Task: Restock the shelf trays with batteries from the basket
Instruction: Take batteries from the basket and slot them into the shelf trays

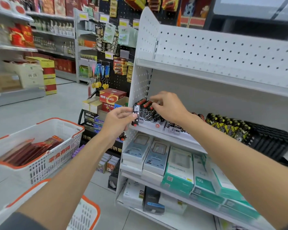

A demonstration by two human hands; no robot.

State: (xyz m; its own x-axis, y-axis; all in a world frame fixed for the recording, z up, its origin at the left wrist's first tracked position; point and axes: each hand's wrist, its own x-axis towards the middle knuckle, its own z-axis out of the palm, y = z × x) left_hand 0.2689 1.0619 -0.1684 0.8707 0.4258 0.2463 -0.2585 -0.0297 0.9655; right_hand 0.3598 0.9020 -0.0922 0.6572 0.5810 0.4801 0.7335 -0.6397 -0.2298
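Note:
My left hand (118,121) grips a black, star-printed battery pack (136,114) with red tips, held upright at the left end of the white shelf (158,131). A second pack hangs below that hand's fingers. My right hand (169,107) reaches over a row of black-and-white battery packs (146,112) standing in the shelf tray, its fingertips pinching their red tops. More battery packs in black and yellow (226,125) fill the tray further right. A white basket with orange rim (40,146) holds flat red packets at lower left.
A second orange-rimmed basket (85,213) sits near my left elbow. Boxed electronics (178,166) fill the lower shelves. A black pegboard stand (113,52) with hanging goods and stacked boxes stands left of the shelf. The grey floor aisle runs behind.

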